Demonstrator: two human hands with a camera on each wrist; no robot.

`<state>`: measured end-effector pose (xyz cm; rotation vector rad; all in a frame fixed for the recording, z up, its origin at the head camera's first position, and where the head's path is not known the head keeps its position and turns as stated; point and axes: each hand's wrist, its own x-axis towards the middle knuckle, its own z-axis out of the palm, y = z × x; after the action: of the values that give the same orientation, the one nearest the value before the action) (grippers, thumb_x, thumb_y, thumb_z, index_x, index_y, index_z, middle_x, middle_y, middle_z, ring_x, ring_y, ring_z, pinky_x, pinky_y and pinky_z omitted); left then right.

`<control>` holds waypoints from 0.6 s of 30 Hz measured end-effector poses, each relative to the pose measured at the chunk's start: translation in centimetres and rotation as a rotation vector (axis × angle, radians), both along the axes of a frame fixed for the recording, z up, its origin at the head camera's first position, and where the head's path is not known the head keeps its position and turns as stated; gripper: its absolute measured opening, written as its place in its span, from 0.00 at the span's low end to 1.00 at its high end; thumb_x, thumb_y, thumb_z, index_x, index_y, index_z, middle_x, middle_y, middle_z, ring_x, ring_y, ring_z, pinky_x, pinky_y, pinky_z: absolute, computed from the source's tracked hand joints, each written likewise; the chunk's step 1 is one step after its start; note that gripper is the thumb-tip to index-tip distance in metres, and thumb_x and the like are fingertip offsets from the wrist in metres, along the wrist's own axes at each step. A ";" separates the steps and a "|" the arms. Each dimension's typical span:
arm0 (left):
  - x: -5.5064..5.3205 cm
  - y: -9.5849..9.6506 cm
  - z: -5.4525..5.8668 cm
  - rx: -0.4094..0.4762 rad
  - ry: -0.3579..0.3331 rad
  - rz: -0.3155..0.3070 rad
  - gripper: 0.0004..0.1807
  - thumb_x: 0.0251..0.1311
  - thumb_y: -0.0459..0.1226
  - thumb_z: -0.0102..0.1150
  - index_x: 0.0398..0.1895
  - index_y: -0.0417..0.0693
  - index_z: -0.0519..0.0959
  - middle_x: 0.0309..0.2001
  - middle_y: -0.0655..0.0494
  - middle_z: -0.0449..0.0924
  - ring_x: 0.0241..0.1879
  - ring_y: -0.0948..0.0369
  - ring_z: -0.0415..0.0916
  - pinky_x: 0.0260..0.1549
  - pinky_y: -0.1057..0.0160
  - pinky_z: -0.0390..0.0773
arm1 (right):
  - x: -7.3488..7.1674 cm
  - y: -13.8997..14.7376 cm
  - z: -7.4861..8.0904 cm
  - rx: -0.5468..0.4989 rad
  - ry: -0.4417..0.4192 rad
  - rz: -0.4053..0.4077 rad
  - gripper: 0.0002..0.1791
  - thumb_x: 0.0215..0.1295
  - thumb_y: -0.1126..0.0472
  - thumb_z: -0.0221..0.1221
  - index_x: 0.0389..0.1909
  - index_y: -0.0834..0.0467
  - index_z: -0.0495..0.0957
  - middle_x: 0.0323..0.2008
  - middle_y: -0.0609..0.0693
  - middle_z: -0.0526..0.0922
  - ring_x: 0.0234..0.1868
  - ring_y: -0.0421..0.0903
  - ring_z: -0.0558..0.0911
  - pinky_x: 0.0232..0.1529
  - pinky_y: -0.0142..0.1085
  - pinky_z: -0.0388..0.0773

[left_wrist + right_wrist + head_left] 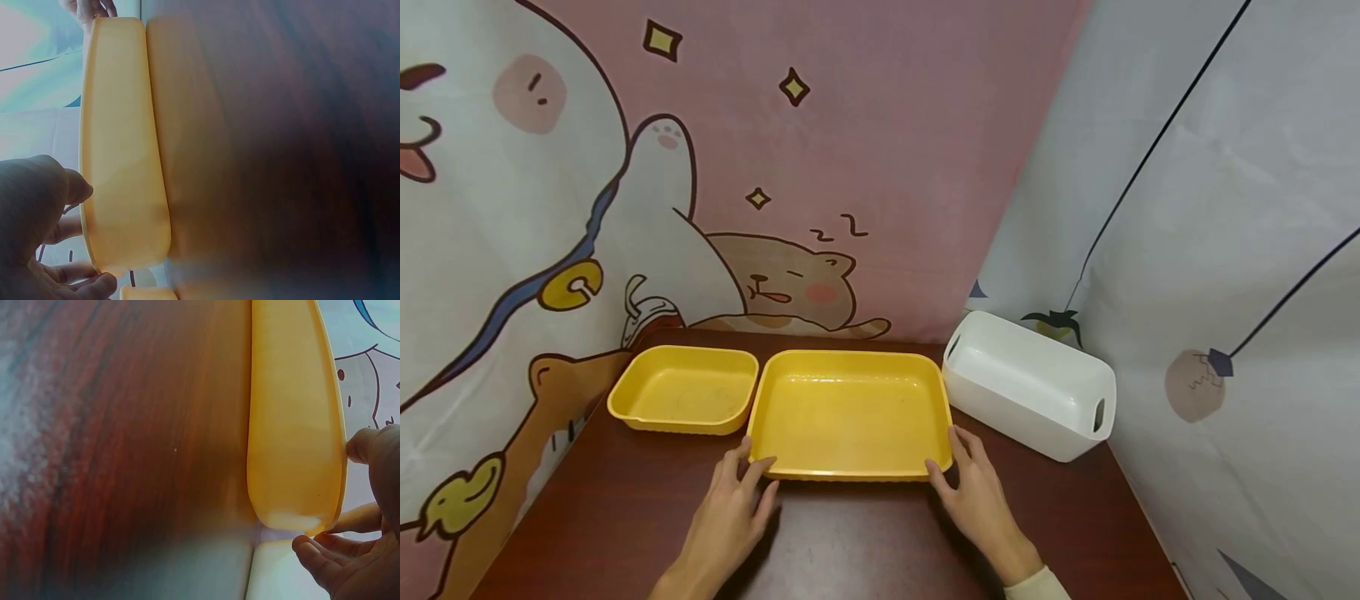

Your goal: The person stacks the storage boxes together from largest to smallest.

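Observation:
A wide yellow plastic tray [850, 417] stands on the dark table in the middle of the head view. My left hand [726, 508] holds its near left corner, with one finger over the rim and others along the side. At the near right corner, my right hand [977, 500] grips the rim, thumb on the front edge and fingers on the outer side. In the left wrist view the tray's front wall [122, 137] shows beside the thumb. The right wrist view shows that wall [294, 425] too, with its bottom down at the tabletop.
To the left of the tray is a smaller yellow tray [685, 387]. A white bin [1030, 383] with handle holes stands at an angle on the right. Printed cartoon cloth [887, 167] hangs behind the brown table [850, 542].

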<state>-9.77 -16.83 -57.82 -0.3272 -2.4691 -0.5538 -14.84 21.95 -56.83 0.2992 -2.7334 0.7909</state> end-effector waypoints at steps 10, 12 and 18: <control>0.6 0.2 0.1 -0.005 -0.007 0.006 0.23 0.60 0.33 0.89 0.58 0.43 0.92 0.67 0.26 0.82 0.65 0.32 0.86 0.41 0.44 0.93 | 0.7 0.0 0.1 -0.002 -0.004 -0.011 0.44 0.80 0.50 0.76 0.83 0.72 0.73 0.79 0.70 0.78 0.72 0.66 0.89 0.66 0.59 0.90; 0.8 0.2 0.1 -0.008 -0.018 0.007 0.23 0.60 0.33 0.89 0.58 0.43 0.92 0.67 0.26 0.82 0.64 0.32 0.86 0.43 0.43 0.93 | 0.9 0.0 0.1 -0.001 -0.003 -0.012 0.44 0.80 0.50 0.76 0.83 0.73 0.73 0.79 0.70 0.78 0.72 0.66 0.89 0.66 0.59 0.90; 1.3 0.2 0.3 -0.013 -0.046 0.011 0.22 0.61 0.34 0.88 0.58 0.43 0.92 0.66 0.28 0.82 0.64 0.33 0.86 0.42 0.44 0.93 | 1.5 0.1 0.2 0.003 0.001 -0.007 0.43 0.80 0.51 0.76 0.82 0.73 0.73 0.78 0.71 0.78 0.71 0.66 0.89 0.65 0.59 0.91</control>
<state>-8.50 -16.62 -57.53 -0.3092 -2.5177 -0.5470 -13.37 22.04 -56.60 0.2902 -2.7329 0.7851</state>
